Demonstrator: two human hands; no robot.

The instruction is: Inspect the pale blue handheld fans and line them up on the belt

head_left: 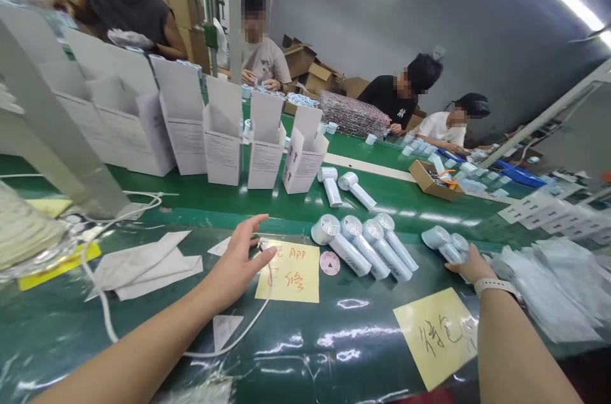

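Observation:
My left hand (244,257) is over a yellow paper note (291,286) with handwriting, its thumb and index finger spread apart. The end of a white cable (248,333) comes up close to these fingers; whether it touches them is hard to see. On the right, my right hand (470,263) has its fingers around a light-blue handheld fan (459,243). Another fan (436,237) lies against it on the left. Between my hands several handheld fans (351,252) lie side by side, heads away from me, beside a round pink sticker (330,263).
Open white boxes (222,156) stand in a row at the back left. Two more fans (356,191) lie behind the front group. Clear plastic bags (548,283) are piled on the right, near a second yellow note (442,334). Co-workers (267,60) sit across the green belt.

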